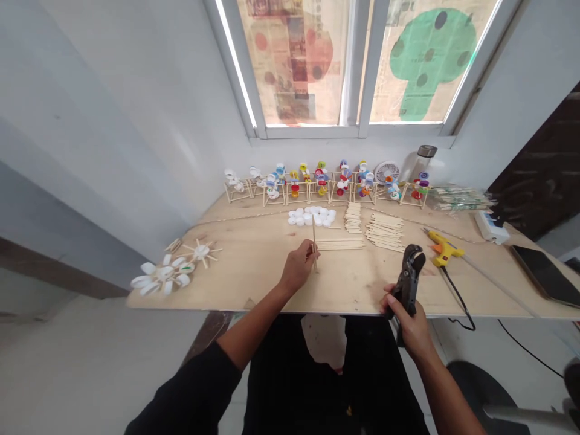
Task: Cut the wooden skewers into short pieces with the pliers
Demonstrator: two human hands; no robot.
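Observation:
My left hand (pixel 298 267) pinches a thin wooden stick (pixel 313 249) that stands nearly upright above the plywood tabletop (pixel 254 266). Just beyond that hand lies a flat stack of wooden sticks (pixel 339 243). My right hand (pixel 408 317) grips a black hand cutter (pixel 408 278) with its jaws pointing up, close to the table's front edge. A yellow hot glue gun (pixel 444 249) lies to the right of the cutter. Loose white bottle caps (pixel 312 215) are grouped beyond my hands.
Small stick-and-cap models (pixel 321 184) stand in a row along the back, beneath a window. A white-cap pinwheel (pixel 163 273) lies at the left. More stick piles (pixel 385 232), a power strip (pixel 492 227), a phone (pixel 546 275) and a small fan (pixel 386 173) occupy the right side.

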